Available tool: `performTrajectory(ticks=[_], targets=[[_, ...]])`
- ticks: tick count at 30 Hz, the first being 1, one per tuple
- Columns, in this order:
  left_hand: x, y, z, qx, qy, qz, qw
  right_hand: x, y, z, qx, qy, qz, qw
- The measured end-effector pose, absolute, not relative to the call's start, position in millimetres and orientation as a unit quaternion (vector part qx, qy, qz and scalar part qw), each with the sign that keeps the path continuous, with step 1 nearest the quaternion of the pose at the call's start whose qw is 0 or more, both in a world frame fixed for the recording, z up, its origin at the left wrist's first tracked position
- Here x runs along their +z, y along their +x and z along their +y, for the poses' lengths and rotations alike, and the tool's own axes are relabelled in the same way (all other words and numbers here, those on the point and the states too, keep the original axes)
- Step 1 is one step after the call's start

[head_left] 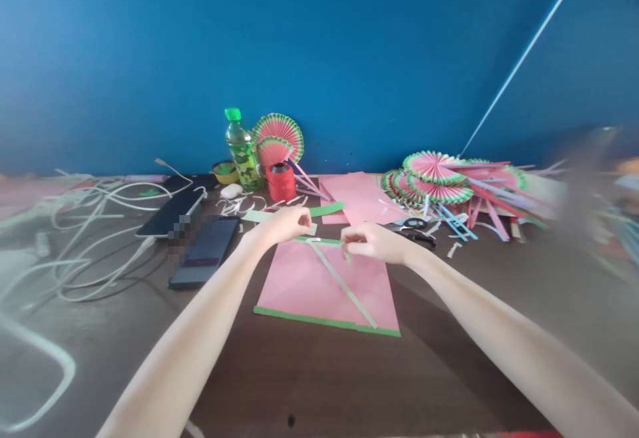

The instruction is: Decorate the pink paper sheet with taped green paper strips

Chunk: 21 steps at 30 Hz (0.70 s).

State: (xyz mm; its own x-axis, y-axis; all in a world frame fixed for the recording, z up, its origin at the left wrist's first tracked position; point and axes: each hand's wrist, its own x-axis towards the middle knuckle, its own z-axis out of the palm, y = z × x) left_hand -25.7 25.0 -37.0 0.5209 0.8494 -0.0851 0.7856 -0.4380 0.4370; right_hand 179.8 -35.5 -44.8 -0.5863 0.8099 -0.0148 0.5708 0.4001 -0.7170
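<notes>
A pink paper sheet (319,288) with green strips along its near and far edges lies flat in front of me. A narrow pale strip (344,285) runs slantwise across it, and a small white scrap sits at that strip's far end. My left hand (288,223) is over the sheet's far left corner, fingers curled in a pinch; what they hold, if anything, is hidden. Beside it are pale green paper pieces (257,216) and a green strip (327,210). Above the sheet's far right part, my right hand (374,243) has its fingers closed, with a small pale strip (348,257) hanging under the fingertips.
Behind are pink sheets (367,198), a red tape roll (281,182), a green-capped bottle (243,155) and a paper fan (279,135). Several folded fans (434,178) and scissors (418,231) lie right. At left are a phone (207,251), a dark tablet-like device (172,213) and white cables (74,245).
</notes>
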Motion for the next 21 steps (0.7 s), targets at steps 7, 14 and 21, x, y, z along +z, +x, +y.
performTrajectory(ticks=[7,14,21], targets=[[-51.3,2.4,8.9,0.014,0.876,0.382,0.294,-59.9,186.1,-24.0,0.355,-0.426,-0.823,0.122],[-42.3,-2.1,5.7,-0.072,0.863,0.426,0.261,-62.0,196.4,-17.6,0.383,-0.414,-0.817,0.119],[-38.2,-26.0,15.7,-0.119,0.790,0.501,0.334,-62.4,197.1,-18.0,0.415,-0.407,-0.804,0.126]])
